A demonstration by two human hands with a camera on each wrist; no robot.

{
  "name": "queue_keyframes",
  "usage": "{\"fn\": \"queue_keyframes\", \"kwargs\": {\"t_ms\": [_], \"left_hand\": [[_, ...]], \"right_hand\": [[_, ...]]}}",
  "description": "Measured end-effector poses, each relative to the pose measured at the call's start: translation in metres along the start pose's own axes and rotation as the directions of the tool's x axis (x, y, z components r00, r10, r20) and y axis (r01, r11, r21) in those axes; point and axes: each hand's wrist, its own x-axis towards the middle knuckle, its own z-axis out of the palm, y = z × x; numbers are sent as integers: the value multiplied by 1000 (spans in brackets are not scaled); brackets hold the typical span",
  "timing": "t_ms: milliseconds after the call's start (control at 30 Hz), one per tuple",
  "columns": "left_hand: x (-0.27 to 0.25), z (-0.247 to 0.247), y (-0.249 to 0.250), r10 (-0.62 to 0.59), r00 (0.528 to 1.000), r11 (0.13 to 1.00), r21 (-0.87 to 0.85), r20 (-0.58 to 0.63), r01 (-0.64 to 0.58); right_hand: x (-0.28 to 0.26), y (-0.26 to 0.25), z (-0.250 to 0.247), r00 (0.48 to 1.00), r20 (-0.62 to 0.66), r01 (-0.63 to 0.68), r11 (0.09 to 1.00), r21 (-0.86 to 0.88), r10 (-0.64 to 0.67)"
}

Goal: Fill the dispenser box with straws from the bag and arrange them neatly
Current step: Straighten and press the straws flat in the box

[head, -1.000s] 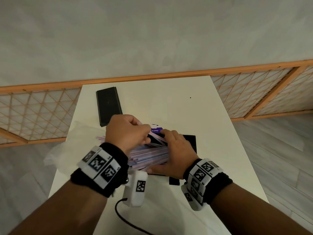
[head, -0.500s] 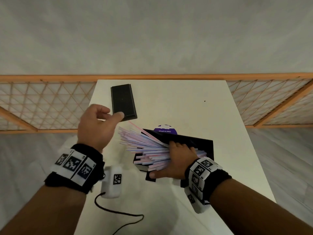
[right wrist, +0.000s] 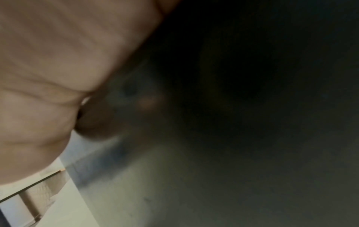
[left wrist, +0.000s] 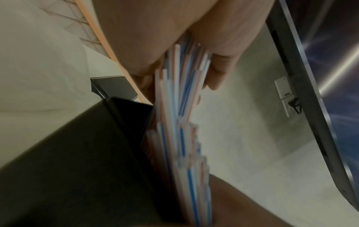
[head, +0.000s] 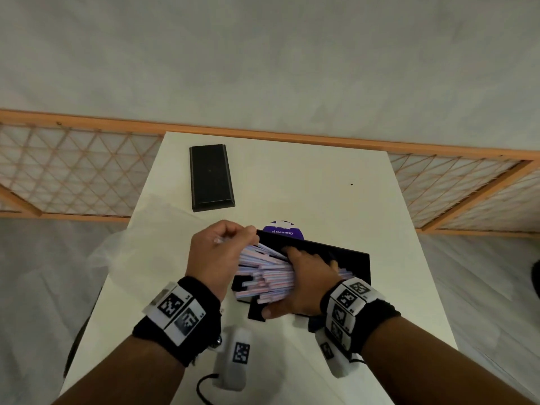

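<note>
A bundle of pink, blue and white striped straws point(head: 263, 276) lies slanted in the open black dispenser box point(head: 350, 258), its left ends sticking out over the box's edge. My left hand point(head: 222, 247) curls round those left ends; the left wrist view shows the straws point(left wrist: 180, 122) running between palm and fingers beside the black box wall point(left wrist: 87, 153). My right hand point(head: 306, 282) lies over the bundle's middle, fingers over the far side and thumb on the near side. The right wrist view is dark and blurred, showing only palm point(right wrist: 48, 76).
The box's black lid point(head: 211, 178) lies flat at the far left of the white table point(head: 306, 176). A clear plastic bag point(head: 131, 252) is spread at the left edge. A purple round sticker point(head: 283, 230) sits behind the box. A black cable point(head: 204, 390) loops near the front edge.
My left hand, which had lifted away to the left half a second ago, has come back and closed on the straws' left ends. The right hand stays on the bundle.
</note>
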Motion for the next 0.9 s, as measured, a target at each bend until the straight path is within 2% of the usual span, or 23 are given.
{"fn": "queue_keyframes", "kwargs": {"t_ms": [100, 200, 300, 400, 500, 567, 633, 700, 767, 833, 900], "left_hand": [[-6, 5, -4, 13, 997, 999, 51, -80, -9], [-9, 6, -2, -35, 998, 999, 37, -57, 37], [-14, 8, 8, -32, 998, 999, -12, -59, 31], [-15, 13, 20, -52, 998, 983, -180, -35, 45], [-9, 14, 23, -71, 997, 977, -203, -8, 68], [-2, 9, 17, -81, 992, 983, -173, -97, 63], [5, 3, 10, -112, 980, 980, -180, -162, 82], [7, -2, 4, -167, 974, 967, -219, -153, 132], [6, -2, -1, -189, 976, 963, -215, -112, 161], [-1, 2, -6, -153, 986, 980, -136, -65, 143], [-8, 6, -11, -70, 996, 997, -26, -45, 69]], "right_hand": [[0, 0, -1, 1000, 8, 20, 999, 34, -21], [-1, -1, 1, 998, -42, 55, 989, 138, -49], [-3, -5, 3, 992, -96, 97, 982, 159, -82], [-7, -5, 1, 960, -252, 150, 983, 101, -121], [-11, -6, 2, 919, -384, 123, 991, 50, -94], [-12, -12, 7, 948, -310, 76, 997, -17, -77], [-12, -12, 16, 975, -201, 92, 995, -25, -95], [-12, -6, 17, 978, -173, 124, 992, 27, -117], [-13, 3, 11, 982, -166, 94, 995, 41, -86], [-11, 10, 6, 993, -108, 45, 998, 33, -42], [-9, 8, 7, 998, -61, 37, 999, 10, -36]]}}
